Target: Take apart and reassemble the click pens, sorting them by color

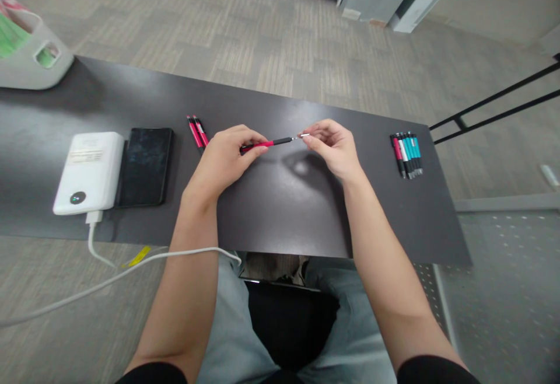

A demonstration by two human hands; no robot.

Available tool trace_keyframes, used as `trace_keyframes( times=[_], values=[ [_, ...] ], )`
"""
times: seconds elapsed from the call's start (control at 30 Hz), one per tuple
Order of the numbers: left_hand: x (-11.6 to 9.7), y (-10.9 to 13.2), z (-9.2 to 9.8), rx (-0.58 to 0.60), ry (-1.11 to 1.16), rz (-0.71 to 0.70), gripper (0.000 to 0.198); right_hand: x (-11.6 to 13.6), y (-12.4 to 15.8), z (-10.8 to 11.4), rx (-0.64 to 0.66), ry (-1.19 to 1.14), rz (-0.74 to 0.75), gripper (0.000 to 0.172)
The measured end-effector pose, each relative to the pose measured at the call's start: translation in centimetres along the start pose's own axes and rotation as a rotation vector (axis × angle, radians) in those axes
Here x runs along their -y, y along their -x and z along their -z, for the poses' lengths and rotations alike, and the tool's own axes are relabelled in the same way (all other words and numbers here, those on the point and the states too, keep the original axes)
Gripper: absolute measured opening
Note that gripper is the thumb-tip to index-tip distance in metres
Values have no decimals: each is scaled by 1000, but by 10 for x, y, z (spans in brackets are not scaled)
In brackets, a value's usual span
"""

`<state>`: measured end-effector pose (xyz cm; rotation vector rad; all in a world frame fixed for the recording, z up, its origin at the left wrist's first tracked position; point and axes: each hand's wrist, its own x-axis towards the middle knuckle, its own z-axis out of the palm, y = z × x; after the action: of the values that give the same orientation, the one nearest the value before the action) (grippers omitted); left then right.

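My left hand point(231, 153) grips a red and black pen point(275, 142), its metallic tip end pointing right. Opposite it, my right hand point(330, 145) pinches a small, thin, silvery-white piece point(305, 135) between thumb and fingertips, right by the pen's tip. Whether that piece touches the pen I cannot tell. Both hands are just above the dark table. Close to my left wrist lie two red and black pens point(198, 131), partly hidden by the hand. Over to the right, several red, white and teal pens point(406, 154) lie side by side in a row.
On the left of the dark table point(280, 209) lie a white power bank point(90, 168) and a black phone point(146, 165). A white cable point(144, 264) runs from the power bank across my left forearm. A pale basket point(48, 72) stands at the far left corner.
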<state>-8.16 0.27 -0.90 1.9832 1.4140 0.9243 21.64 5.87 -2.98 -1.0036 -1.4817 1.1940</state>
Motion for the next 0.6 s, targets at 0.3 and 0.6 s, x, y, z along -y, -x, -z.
trace_keyframes(
  times=[0.3, 0.6],
  values=[
    [-2, 0, -3, -5, 28, -14, 22, -1, 4, -8, 62, 163, -45, 70],
    [-5, 0, -4, -14, 38, -31, 26, 2, 9, -11, 139, 369, -4, 82]
  ],
)
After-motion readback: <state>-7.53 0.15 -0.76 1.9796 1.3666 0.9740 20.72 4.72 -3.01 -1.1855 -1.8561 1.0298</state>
